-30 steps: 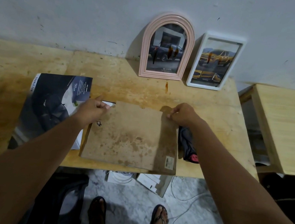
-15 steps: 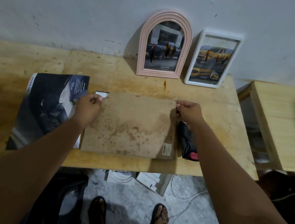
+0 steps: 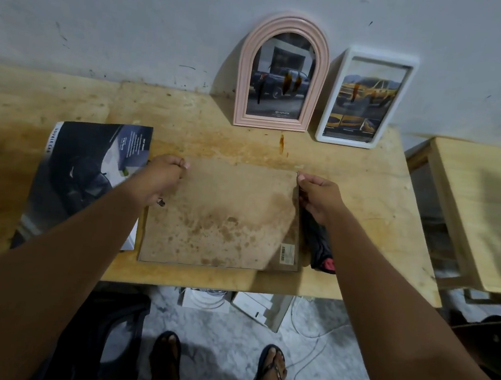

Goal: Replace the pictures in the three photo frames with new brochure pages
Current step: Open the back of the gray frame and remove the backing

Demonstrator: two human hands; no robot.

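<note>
A large photo frame lies face down on the wooden table, showing its stained brown backing board with a barcode sticker at the near right corner. My left hand grips the board's far left corner. At the far right corner my right hand pinches the edge. A pink arched frame with a dark truck picture and a white rectangular frame with a yellow truck picture lean upright against the wall. A dark car brochure lies left of the board.
A black cloth item with a red patch lies right of the board, partly under my right hand. A second light wooden table stands to the right. Below the table edge are white boxes, cables and my sandalled feet.
The backing board, tilted and raised at its far edge a second ago, now lies flat and square. Both hands have shifted to its far corners.
</note>
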